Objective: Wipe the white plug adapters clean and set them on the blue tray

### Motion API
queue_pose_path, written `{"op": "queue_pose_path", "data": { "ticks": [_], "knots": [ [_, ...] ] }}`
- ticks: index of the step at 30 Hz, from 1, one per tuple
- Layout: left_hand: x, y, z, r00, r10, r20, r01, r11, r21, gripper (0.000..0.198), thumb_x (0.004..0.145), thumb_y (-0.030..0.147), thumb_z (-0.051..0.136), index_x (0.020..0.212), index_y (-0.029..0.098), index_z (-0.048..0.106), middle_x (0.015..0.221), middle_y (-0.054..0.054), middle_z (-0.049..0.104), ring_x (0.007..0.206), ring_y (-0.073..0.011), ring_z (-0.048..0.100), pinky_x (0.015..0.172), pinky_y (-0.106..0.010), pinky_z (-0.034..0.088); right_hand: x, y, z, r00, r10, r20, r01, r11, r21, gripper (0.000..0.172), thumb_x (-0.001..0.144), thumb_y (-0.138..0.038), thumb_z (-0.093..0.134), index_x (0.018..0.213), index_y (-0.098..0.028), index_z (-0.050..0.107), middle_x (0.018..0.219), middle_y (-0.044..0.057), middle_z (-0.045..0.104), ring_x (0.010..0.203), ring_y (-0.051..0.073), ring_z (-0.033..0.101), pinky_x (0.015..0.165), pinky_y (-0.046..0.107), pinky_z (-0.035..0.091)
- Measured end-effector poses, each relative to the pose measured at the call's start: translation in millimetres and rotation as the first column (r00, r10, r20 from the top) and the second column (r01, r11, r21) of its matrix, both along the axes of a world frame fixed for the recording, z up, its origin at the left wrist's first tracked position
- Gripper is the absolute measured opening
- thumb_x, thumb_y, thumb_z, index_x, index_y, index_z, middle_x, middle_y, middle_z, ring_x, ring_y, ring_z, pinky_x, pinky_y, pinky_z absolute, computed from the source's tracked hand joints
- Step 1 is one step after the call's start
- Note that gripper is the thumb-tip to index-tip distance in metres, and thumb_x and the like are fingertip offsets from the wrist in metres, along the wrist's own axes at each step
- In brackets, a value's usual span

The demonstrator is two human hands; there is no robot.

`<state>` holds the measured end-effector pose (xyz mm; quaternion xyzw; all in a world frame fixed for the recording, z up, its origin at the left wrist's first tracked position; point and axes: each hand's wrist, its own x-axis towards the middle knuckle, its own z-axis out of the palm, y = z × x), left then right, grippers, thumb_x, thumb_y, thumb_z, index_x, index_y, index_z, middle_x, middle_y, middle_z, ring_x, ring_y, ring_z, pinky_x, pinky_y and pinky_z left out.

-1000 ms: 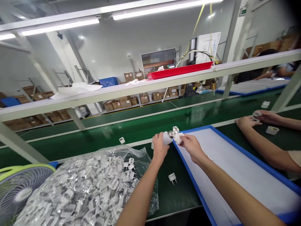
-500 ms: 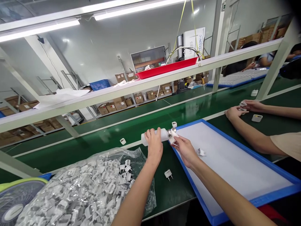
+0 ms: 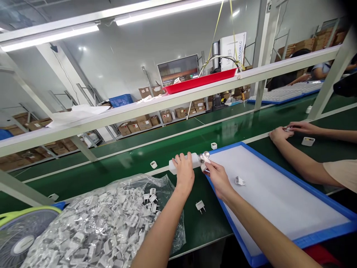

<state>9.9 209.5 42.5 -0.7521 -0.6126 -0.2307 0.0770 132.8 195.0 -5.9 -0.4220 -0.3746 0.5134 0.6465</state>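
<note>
**Risks, as judged.** At the near left, the bag of white plug parts (image 3: pixel 97 227) lies open, with pieces spilling from its mouth right beside the left forearm. A sweep of that arm could drag more of them onto the green bench (image 3: pixel 203 229). A loose plug (image 3: pixel 200 206) lies on the bench between the two forearms, and an elbow or wrist could knock it toward the near edge. The small white part (image 3: pixel 205 165) is held only by the fingertips against a rounded metal head (image 3: pixel 205 155). A slip there could drop the part or nip a finger. The white cylinder (image 3: pixel 178 165) is round and could roll if the grip on it eases.

**Hands.** The left hand (image 3: pixel 184 174) is closed over the white cylinder, fingers wrapped across its top. It holds the cylinder on the bench at the far left corner of the blue-rimmed tray (image 3: pixel 279 197). The right hand (image 3: pixel 219 179) has thumb and forefinger pinched on the small white part, which touches the metal head at the cylinder's right end. Its other fingers are curled. A second plug (image 3: pixel 239 181) lies on the tray just right of that hand. At the far right, a co-worker's hands (image 3: pixel 279 134) are busy well apart.
</note>
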Motion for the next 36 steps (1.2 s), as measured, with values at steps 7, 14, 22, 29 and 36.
{"op": "queue_pose_path", "data": {
  "ticks": [7, 14, 22, 29, 36],
  "knots": [
    [-8.6, 26.1, -28.8, 0.940, 0.045, 0.338, 0.002, 0.991, -0.137, 0.057, 0.069, 0.006, 0.072, 0.123, 0.019, 0.055, 0.115, -0.012, 0.066, 0.106, -0.0275, 0.063, 0.091, -0.035, 0.047, 0.9, 24.3, 20.2, 0.988, 0.062, 0.141, -0.062, 0.998, -0.005, 0.032, 0.097, -0.037, 0.066, 0.121, -0.015, 0.064, 0.120, 0.008, 0.064, 0.102, 0.023, 0.066, 0.086, 0.041, 0.057],
    [-15.2, 38.8, -54.2, 0.796, 0.187, 0.575, -0.065, 0.972, -0.226, 0.060, 0.070, 0.016, 0.079, 0.125, 0.019, 0.056, 0.117, -0.014, 0.072, 0.105, -0.0289, 0.070, 0.081, -0.031, 0.050, 6.0, 7.8, 20.1, 0.990, 0.121, -0.075, -0.128, 0.986, -0.102, 0.031, 0.099, -0.038, 0.063, 0.120, -0.015, 0.063, 0.117, 0.008, 0.065, 0.098, 0.020, 0.066, 0.084, 0.039, 0.058],
    [-24.0, 18.5, -46.7, 0.759, 0.249, 0.601, -0.088, 0.955, -0.283, 0.073, 0.069, 0.015, 0.083, 0.135, 0.014, 0.051, 0.132, -0.019, 0.064, 0.126, -0.0340, 0.059, 0.099, -0.040, 0.049, 15.7, -60.1, 6.8, 0.973, 0.091, -0.212, -0.140, 0.964, -0.227, 0.017, 0.095, -0.029, 0.061, 0.104, -0.018, 0.071, 0.111, 0.010, 0.071, 0.102, 0.024, 0.068, 0.084, 0.037, 0.059],
    [-36.5, -91.9, -65.7, 0.831, -0.104, 0.547, 0.263, 0.939, -0.221, 0.041, 0.093, 0.008, 0.048, 0.125, 0.027, 0.065, 0.129, -0.008, 0.066, 0.119, -0.0235, 0.062, 0.103, -0.038, 0.052, 15.0, -113.6, -7.3, 0.996, -0.026, -0.086, 0.005, 0.971, -0.238, 0.028, 0.081, -0.046, 0.073, 0.093, -0.021, 0.077, 0.106, 0.012, 0.073, 0.101, 0.033, 0.067, 0.076, 0.040, 0.061],
    [-41.3, -123.5, -122.3, 0.884, -0.157, 0.440, 0.321, 0.888, -0.329, 0.065, 0.086, -0.007, 0.036, 0.134, 0.026, 0.063, 0.129, -0.011, 0.064, 0.121, -0.0235, 0.059, 0.107, -0.039, 0.050, 10.0, -128.5, -40.6, 0.939, -0.049, 0.341, 0.132, 0.965, -0.225, 0.035, 0.086, -0.050, 0.065, 0.102, -0.022, 0.079, 0.093, 0.009, 0.074, 0.084, 0.030, 0.067, 0.071, 0.037, 0.054]
  ]
}}
